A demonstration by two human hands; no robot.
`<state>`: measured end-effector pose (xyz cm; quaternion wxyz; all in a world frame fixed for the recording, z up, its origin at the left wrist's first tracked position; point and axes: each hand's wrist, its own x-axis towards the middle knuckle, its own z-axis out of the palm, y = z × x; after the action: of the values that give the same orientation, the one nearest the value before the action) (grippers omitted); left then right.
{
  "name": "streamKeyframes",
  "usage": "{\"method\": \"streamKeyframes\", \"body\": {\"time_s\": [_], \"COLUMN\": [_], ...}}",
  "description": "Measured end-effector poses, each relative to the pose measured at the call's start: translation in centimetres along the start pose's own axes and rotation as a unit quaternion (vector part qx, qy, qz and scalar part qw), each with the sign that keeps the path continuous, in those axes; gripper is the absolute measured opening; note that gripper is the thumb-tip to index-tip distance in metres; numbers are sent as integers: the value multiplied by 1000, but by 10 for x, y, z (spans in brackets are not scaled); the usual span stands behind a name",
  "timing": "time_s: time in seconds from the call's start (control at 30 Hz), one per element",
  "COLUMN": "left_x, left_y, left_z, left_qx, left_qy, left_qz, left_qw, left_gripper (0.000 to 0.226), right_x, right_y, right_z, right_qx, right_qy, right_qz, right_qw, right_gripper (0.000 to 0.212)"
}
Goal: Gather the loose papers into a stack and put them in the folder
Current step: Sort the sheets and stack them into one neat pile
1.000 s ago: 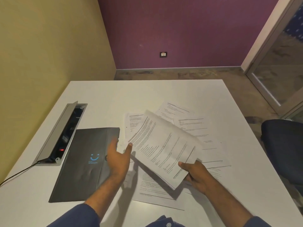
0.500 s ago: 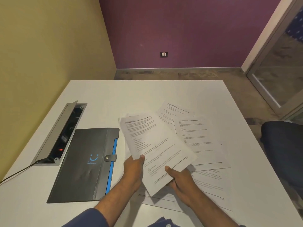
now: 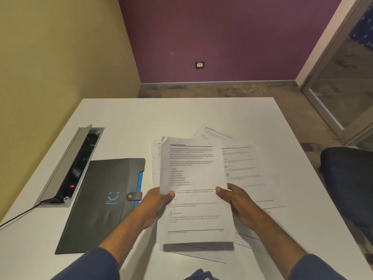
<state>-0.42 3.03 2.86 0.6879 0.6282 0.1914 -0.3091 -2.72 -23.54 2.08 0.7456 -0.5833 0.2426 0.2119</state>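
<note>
Change since half a second ago: held papers (image 3: 193, 186) turned from a slant to square with the person, long edges running away from the body; left hand (image 3: 156, 203) shifted to their left edge, right hand (image 3: 234, 201) to their right edge.

Landmark: folder (image 3: 103, 203), dark grey, closed, snap tab fastened, blue strip along its right side, flat on the white table (image 3: 181, 114).

- Held papers: just right of the folder, lifted above the table, a shadow under their near edge.
- Left hand: thumb on top of the sheets, fingers beneath, pinching the left edge; beside the folder's tab.
- Right hand: thumb on top, fingers behind, pinching the right edge; farther right of the folder.
- Loose papers (image 3: 248, 172): still flat on the table, right of the folder, fanned out under and beyond the held sheets.
- Cable box (image 3: 68, 168): set into the table left of the folder, lid raised, red light inside.
- Chair (image 3: 349, 182): dark, far right of the folder, past the table edge.
</note>
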Motion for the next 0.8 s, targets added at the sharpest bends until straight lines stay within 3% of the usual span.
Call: {"method": "streamKeyframes", "body": {"time_s": [0.1,0.47,0.63,0.73,0.8], "left_x": [2,29,50,70,88], "left_y": [-1,-5,3,13,21], "left_z": [10,30,29,23,20], "left_qx": [25,24,126,147,196], "left_qy": [-49,-51,-10,55,108], "left_qz": [-8,-34,-10,4,34], "left_qw": [998,998,992,988,974], "left_gripper": [36,34,40,51,46], "right_x": [0,19,32,42,50], "right_y": [5,18,17,15,13], "right_z": [1,-25,-44,-56,-62], "right_qx": [10,-5,32,55,70], "right_qy": [-6,43,103,122,136], "right_qz": [0,-17,-25,-27,-29], "right_qw": [1000,999,994,991,988], "right_gripper": [40,46,46,45,46]}}
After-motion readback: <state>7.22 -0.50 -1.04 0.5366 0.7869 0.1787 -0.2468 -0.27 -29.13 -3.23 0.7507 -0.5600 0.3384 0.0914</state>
